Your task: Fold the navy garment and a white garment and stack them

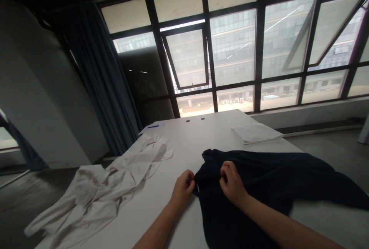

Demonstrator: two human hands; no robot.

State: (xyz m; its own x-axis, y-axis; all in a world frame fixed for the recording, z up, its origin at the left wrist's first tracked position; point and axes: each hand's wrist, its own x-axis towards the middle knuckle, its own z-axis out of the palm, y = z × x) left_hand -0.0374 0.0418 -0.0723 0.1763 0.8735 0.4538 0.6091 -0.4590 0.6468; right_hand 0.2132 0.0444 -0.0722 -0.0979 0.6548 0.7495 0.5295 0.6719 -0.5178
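Note:
A dark navy garment (pixel 268 168), which looks like a shirt, lies spread over the right side of the white table (pixel 184 145), with one long part reaching off to the right. My left hand (pixel 184 185) pinches its left edge, where a small pale strip shows beside the fingers. My right hand (pixel 232 183) is closed on a fold of the same cloth, a short way to the right. Bunched cloth stands up just beyond both hands. To the left, a crumpled off-white garment (pixel 100 191) lies along the table and hangs over its left edge.
A flat white folded cloth or stack of sheets (pixel 256 132) lies at the table's far right. At the far left corner are a paper (pixel 158 129) and a blue pen (pixel 153 126). Beyond stand windows (pixel 233 49), some tilted open, and a blue curtain (pixel 100 76).

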